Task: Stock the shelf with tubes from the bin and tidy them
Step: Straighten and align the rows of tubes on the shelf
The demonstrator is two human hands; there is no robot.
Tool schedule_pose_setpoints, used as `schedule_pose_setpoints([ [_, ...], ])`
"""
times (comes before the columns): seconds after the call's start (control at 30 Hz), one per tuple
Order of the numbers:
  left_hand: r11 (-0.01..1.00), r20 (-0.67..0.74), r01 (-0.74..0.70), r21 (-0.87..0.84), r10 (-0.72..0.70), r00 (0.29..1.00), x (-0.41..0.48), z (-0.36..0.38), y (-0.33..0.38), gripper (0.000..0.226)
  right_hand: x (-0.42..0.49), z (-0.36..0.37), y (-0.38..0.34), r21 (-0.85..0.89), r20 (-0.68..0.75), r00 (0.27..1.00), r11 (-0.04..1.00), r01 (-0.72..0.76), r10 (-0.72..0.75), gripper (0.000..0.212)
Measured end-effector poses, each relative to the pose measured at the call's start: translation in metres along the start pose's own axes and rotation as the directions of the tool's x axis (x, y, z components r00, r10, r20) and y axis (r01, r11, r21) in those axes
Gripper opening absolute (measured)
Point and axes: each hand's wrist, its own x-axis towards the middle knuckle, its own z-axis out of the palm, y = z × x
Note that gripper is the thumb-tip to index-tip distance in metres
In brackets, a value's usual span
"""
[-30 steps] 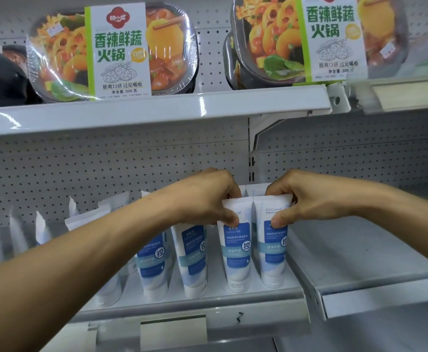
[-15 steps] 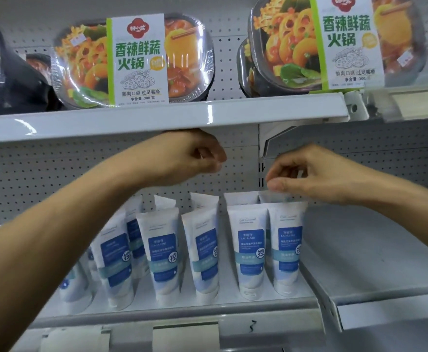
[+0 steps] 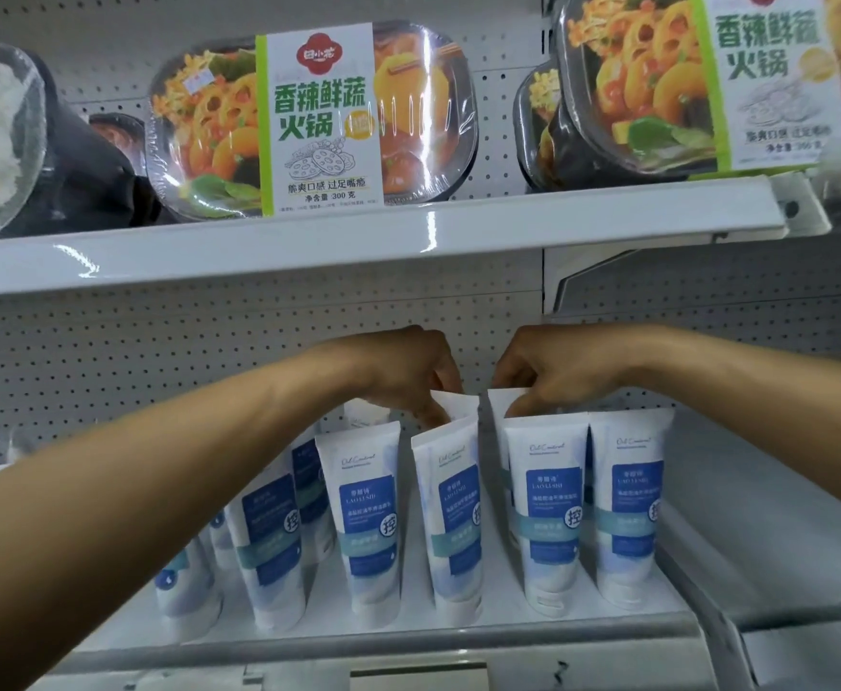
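The setting is a store shelving unit with a white perforated back panel (image 3: pixel 159 351). The lower shelf (image 3: pixel 508 635) carries the tubes, all standing cap-down with the crimped end up.

- Front row (image 3: pixel 550 521): five white tubes with blue labels stand along the front edge of the lower shelf, from its left part to its right end. The middle tube (image 3: pixel 451 521) is tilted, and its top leans left.
- Further tubes stand behind the front row, toward the back panel.
- Left hand (image 3: pixel 408 376): the fingers are curled downward and pinch the crimped top of the left rear tube (image 3: pixel 461 408), directly behind the tilted middle tube.
- Right hand (image 3: pixel 558 371): the fingers are curled and pinch the crimped top of the right rear tube (image 3: pixel 498 403), directly behind the fourth front tube.
- The two hands are near each other, not touching, above the right half of the row.

A price-label holder (image 3: pixel 418 678) runs under the front edge of the lower shelf. A neighbouring shelf (image 3: pixel 757 566) adjoins its right end. The upper shelf (image 3: pixel 408 241) holds film-wrapped meal trays (image 3: pixel 309 127) with green-and-white sleeves.
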Motion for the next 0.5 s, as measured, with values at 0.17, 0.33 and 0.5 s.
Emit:
schedule_pose_setpoints([
  [0.17,0.998,-0.036,-0.035,-0.044,0.033,0.999,0.0056,0.0059,0.0004,0.024,0.0054,0.0079,0.0016,0.027,-0.018,1.000,1.000,0.006,-0.006,0.017],
  [0.33,0.996,-0.035,-0.052,-0.070,0.049,0.998,0.0061,0.0068,-0.0044,0.025,0.0062,0.0104,0.0042,0.054,-0.030,1.000,0.999,0.008,-0.006,0.012],
  [0.5,0.996,-0.040,-0.044,-0.084,0.040,0.998,0.0064,0.0078,-0.0095,0.026,0.0064,0.0109,0.0049,0.063,-0.027,0.999,0.998,0.031,-0.029,0.018],
])
